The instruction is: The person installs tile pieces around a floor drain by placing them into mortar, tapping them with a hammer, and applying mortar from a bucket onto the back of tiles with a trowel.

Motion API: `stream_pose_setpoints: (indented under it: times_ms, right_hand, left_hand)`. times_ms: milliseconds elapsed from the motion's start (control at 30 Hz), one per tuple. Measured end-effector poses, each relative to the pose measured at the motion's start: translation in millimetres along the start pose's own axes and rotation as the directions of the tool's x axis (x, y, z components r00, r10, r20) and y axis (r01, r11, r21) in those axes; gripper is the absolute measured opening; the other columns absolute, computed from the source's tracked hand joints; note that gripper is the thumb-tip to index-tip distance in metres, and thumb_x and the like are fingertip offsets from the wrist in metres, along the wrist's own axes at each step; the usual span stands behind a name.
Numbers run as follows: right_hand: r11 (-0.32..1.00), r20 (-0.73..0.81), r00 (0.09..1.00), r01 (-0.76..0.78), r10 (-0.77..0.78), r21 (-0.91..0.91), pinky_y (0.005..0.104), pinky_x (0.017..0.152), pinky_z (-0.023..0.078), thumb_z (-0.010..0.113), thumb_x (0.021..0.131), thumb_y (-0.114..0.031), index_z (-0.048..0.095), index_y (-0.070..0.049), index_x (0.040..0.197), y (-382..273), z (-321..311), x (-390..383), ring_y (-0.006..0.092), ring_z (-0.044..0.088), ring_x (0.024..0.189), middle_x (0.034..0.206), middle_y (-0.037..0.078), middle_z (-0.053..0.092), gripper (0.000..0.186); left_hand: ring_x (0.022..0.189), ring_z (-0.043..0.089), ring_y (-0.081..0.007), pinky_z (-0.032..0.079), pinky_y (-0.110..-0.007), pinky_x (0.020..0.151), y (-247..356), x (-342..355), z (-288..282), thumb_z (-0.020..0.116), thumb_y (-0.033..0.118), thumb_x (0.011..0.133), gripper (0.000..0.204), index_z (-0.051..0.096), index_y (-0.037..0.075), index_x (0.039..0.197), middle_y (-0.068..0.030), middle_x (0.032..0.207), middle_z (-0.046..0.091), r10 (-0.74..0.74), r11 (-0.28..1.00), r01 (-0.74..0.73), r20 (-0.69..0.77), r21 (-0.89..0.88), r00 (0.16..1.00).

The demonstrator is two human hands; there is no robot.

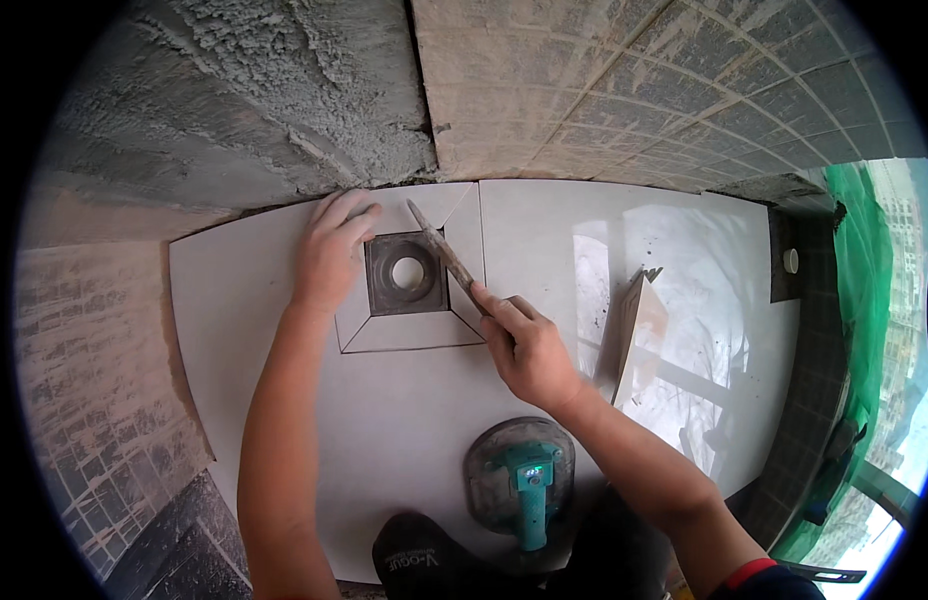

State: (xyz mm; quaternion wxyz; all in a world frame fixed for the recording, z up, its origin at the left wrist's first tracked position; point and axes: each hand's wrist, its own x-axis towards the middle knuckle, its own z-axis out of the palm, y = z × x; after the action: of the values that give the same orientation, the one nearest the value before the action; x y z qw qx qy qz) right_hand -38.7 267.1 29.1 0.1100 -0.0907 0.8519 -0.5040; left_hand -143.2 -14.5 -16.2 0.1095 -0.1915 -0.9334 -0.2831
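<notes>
Pale grey floor tiles (414, 400) surround a square dark drain (379, 298) with a round light opening. Mitred tile strips (414, 331) frame the drain. My left hand (331, 250) rests on the frame's left side, its fingers bent toward the far-left corner and partly hidden; I see nothing gripped in it. Closed round the near end of a long, narrow, mortar-stained tool (446, 255) is my right hand (524, 345). The tool slants over the drain's right edge, its tapered tip above the far strip. Its exact kind does not show.
A teal-handled tile vibrator (529, 490) with a round base stands near my knees. To the right lies a narrow stack of tile pieces (639, 335). Rough wet mortar (254, 90) covers the far-left wall. Green netting (859, 270) hangs at the right edge.
</notes>
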Motion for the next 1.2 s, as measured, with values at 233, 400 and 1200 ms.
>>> stream_pose_setpoints:
  times_ms: [233, 400, 1200]
  right_hand:
    - [0.999, -0.052, 0.998, 0.043, -0.044, -0.017, 0.0452, 0.068, 0.051, 0.060, 0.095, 0.000, 0.059, -0.006, 0.141, 6, 2, 5, 0.0393, 0.060, 0.073, 0.086, 0.019, 0.060, 0.046]
    - [0.999, -0.095, 0.995, 0.032, -0.030, 0.011, 0.0453, 0.068, 0.052, 0.060, 0.095, 0.000, 0.060, -0.005, 0.140, 7, -1, 5, 0.0391, 0.060, 0.071, 0.085, 0.018, 0.060, 0.046]
    - [1.000, -0.024, 0.999, 0.027, -0.027, -0.013, 0.0464, 0.068, 0.052, 0.061, 0.094, -0.002, 0.065, -0.008, 0.135, 0, -3, 15, 0.0386, 0.063, 0.073, 0.084, 0.018, 0.062, 0.042]
  left_hand:
    - [0.118, 0.062, -0.0332, 0.058, -0.040, 0.091, 0, 1, 1, 0.064, -0.021, 0.072, 0.047, 0.074, 0.001, 0.112, -0.0131, 0.126, 0.066, 0.005, 0.999, -0.005, -0.002, 0.046, 1.000]
    - [0.116, 0.063, -0.0335, 0.056, -0.041, 0.092, 3, 2, 2, 0.068, -0.018, 0.073, 0.043, 0.074, 0.002, 0.111, -0.0127, 0.124, 0.067, 0.030, 0.995, -0.028, -0.023, 0.093, 0.999]
    - [0.150, 0.031, -0.0404, 0.027, -0.050, 0.123, 62, -39, 26, 0.063, 0.020, 0.099, 0.060, 0.043, -0.011, 0.147, -0.0235, 0.162, 0.032, -0.293, 0.918, 0.258, 0.076, 0.303, 0.953]
